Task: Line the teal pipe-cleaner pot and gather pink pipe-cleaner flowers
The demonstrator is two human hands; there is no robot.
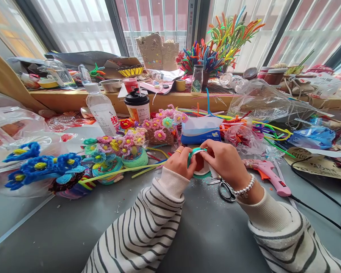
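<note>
Both hands meet around a small round cup (203, 169), white with green pipe cleaner along its rim and a green base, in front of a blue tissue pack (200, 131). My left hand (180, 163) grips the cup's left side, thumb and fingers closed on the rim. From the right, my right hand (227, 162) pinches the rim's top edge between thumb and fingers. Part of the cup is hidden by the fingers. Black-handled scissors (226, 190) lie just under my right wrist. A pink glue gun (268, 175) rests farther right.
Blue pipe-cleaner flowers (44, 167) and pots of pastel flowers (135, 157) stand at the left. Behind them are a water bottle (102, 110) and a black-lidded cup (136, 106). A black cord (324, 185) curves across the right side.
</note>
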